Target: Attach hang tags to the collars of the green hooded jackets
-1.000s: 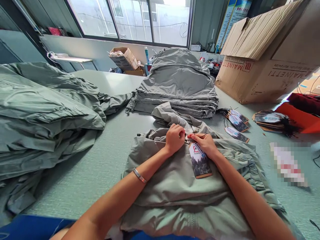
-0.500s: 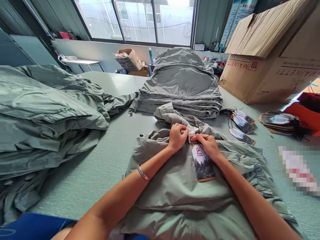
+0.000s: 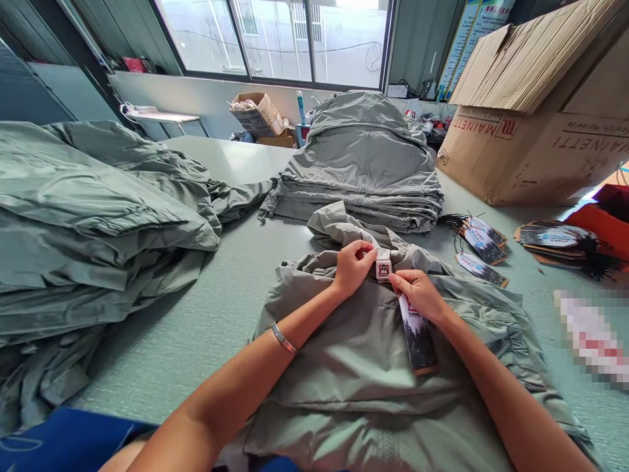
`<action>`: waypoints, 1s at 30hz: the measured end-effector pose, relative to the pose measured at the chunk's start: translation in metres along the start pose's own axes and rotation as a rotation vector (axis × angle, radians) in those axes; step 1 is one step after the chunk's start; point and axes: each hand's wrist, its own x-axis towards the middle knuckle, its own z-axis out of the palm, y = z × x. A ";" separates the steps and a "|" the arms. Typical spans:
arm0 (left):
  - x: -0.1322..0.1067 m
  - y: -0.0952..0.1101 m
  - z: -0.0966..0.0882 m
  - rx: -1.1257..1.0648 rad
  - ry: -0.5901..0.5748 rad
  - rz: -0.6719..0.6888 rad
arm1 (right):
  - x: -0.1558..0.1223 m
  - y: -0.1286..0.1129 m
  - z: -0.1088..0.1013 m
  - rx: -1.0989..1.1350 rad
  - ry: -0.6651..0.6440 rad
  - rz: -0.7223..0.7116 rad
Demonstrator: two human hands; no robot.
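A grey-green jacket (image 3: pixel 354 367) lies flat on the table right in front of me. My left hand (image 3: pixel 351 265) pinches its collar beside a small white brand label (image 3: pixel 383 269). My right hand (image 3: pixel 420 293) is closed just right of that label, gripping the top of a dark hang tag (image 3: pixel 420 341) that hangs down over the jacket. A silver bracelet (image 3: pixel 284 337) sits on my left wrist.
A neat stack of folded jackets (image 3: pixel 361 177) rises behind. A loose heap of jackets (image 3: pixel 93 223) fills the left side. Spare hang tags (image 3: pixel 479 246) and a second pile of tags (image 3: pixel 557 239) lie at right, near a large cardboard box (image 3: pixel 535 124).
My left hand has pulled the collar open, so the white brand label now shows. The hang tag has turned edge-on under my right hand. The view shifted slightly left.
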 end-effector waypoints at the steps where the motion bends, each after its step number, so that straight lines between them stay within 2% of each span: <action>1: 0.000 0.000 0.000 -0.004 -0.001 0.004 | 0.000 -0.001 -0.002 -0.011 -0.029 0.006; 5: -0.002 0.001 0.001 -0.008 -0.009 0.024 | -0.002 -0.001 -0.007 0.008 -0.150 0.056; 9: -0.004 0.002 0.001 0.016 -0.014 0.046 | -0.001 0.003 -0.008 -0.048 -0.197 0.078; 12: -0.005 0.003 0.000 0.038 -0.038 0.076 | 0.001 0.007 -0.006 -0.185 -0.140 0.074; 17: -0.007 0.004 0.001 0.085 -0.112 0.109 | 0.000 0.004 0.000 -0.462 0.054 0.047; 21: -0.004 0.001 0.004 -0.065 -0.233 -0.028 | -0.002 -0.002 0.004 -0.651 0.104 0.091; 24: -0.001 0.000 0.006 -0.140 -0.262 -0.146 | -0.002 -0.006 0.006 -0.724 0.097 0.093; 30: -0.004 0.005 0.007 -0.254 -0.333 -0.291 | -0.004 -0.011 0.010 -0.791 0.060 0.077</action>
